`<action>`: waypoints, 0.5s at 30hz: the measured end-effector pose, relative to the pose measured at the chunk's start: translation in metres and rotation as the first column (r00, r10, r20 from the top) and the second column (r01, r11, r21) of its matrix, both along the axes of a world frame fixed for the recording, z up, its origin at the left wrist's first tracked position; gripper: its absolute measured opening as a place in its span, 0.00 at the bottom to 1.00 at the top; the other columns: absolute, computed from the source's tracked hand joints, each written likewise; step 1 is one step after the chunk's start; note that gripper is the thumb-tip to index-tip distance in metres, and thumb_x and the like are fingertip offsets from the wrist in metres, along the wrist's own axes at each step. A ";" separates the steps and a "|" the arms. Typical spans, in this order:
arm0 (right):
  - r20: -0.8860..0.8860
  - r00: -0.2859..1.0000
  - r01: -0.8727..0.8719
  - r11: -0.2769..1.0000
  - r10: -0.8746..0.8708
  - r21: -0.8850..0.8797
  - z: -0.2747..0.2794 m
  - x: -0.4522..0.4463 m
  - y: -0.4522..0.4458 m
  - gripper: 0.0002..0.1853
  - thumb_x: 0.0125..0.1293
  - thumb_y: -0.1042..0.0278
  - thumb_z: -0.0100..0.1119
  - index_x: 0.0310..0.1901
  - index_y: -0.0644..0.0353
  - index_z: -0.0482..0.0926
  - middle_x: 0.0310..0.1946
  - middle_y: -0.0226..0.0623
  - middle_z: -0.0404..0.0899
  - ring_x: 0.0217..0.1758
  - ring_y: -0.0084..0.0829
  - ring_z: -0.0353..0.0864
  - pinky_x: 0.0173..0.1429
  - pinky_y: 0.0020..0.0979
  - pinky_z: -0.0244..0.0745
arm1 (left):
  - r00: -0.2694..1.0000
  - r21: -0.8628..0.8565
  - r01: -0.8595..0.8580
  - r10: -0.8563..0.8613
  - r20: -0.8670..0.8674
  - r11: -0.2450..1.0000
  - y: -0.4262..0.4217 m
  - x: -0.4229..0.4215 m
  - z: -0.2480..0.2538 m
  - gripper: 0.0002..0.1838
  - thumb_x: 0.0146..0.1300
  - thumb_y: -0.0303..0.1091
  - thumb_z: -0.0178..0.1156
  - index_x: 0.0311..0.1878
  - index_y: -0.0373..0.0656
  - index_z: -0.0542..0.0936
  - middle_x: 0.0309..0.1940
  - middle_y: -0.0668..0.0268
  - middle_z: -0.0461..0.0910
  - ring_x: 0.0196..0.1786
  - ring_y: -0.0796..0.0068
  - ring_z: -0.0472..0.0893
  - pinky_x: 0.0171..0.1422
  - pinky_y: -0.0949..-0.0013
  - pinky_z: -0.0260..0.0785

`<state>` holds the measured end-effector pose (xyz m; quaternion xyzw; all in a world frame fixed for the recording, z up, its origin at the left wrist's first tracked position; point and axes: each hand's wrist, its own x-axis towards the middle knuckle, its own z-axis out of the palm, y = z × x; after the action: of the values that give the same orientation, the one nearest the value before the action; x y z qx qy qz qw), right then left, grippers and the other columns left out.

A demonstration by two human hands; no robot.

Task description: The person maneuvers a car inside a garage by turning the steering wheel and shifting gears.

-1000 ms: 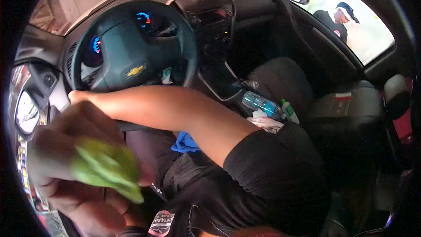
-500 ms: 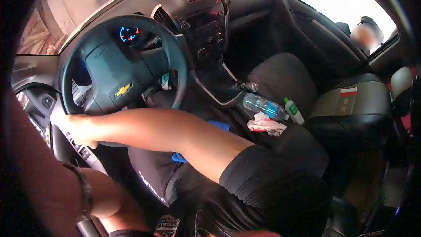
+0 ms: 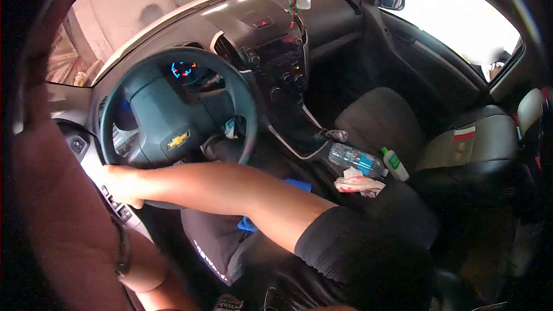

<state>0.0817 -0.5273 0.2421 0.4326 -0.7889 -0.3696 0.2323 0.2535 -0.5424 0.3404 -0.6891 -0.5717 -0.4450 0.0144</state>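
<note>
My right arm reaches across from the right, in a short black sleeve. At its end my right hand point(image 3: 122, 185) is closed on the lower left rim of the steering wheel point(image 3: 249, 118). A gold bow-tie emblem sits at the wheel's centre. Along the left edge my left arm is bent and raised close to the camera, dark in shadow, with a black band around it. My left hand is out of view. Below the wheel, a dark cloth with white lettering point(image 3: 201, 236) and a bit of blue cloth point(image 3: 246, 224) lie about my lap.
Between the seats are a clear plastic bottle point(image 3: 354, 158), a white and green bottle point(image 3: 395, 165) and a crumpled white and red wrapper point(image 3: 360, 183). The passenger seat point(image 3: 478, 138) is at right. Ornaments point(image 3: 302, 0) hang before the dashboard point(image 3: 247, 20). A person point(image 3: 492, 70) shows outside the window.
The view has shifted, so the cabin sits lower and further right in the picture. My right hand keeps its hold on the wheel. The person outside is now mostly hidden behind the door.
</note>
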 end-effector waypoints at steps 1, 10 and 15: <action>-0.042 0.999 -0.008 1.000 0.008 0.003 0.005 0.009 0.007 0.20 0.65 0.39 0.53 0.46 0.35 0.90 0.49 0.14 0.88 0.64 0.30 0.75 0.76 0.51 0.51 | 1.000 -0.003 -0.009 0.009 0.003 1.000 -0.002 0.000 0.000 0.23 0.61 0.44 0.72 0.49 0.35 0.79 0.39 0.58 0.84 0.41 0.67 0.81 0.46 0.66 0.72; -0.002 1.000 -0.011 0.992 0.011 -0.127 0.007 0.017 0.013 0.16 0.62 0.43 0.58 0.42 0.35 0.90 0.44 0.09 0.89 0.58 0.24 0.79 0.69 0.39 0.63 | 0.998 -0.006 -0.054 0.054 0.010 0.999 -0.016 0.010 0.002 0.25 0.61 0.43 0.72 0.52 0.35 0.77 0.42 0.58 0.84 0.45 0.67 0.80 0.49 0.66 0.71; 0.092 0.996 0.001 0.987 0.014 -0.160 0.008 0.021 0.018 0.19 0.63 0.45 0.58 0.52 0.37 0.87 0.52 0.16 0.87 0.63 0.25 0.77 0.68 0.39 0.66 | 0.995 -0.019 -0.095 0.096 0.010 0.995 -0.026 0.011 0.001 0.26 0.61 0.43 0.72 0.54 0.36 0.76 0.44 0.58 0.83 0.47 0.66 0.79 0.51 0.66 0.71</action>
<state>0.1024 -0.5094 0.2498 0.4317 -0.8245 -0.2839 0.2306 0.2645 -0.5682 0.3410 -0.6586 -0.6083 -0.4423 0.0261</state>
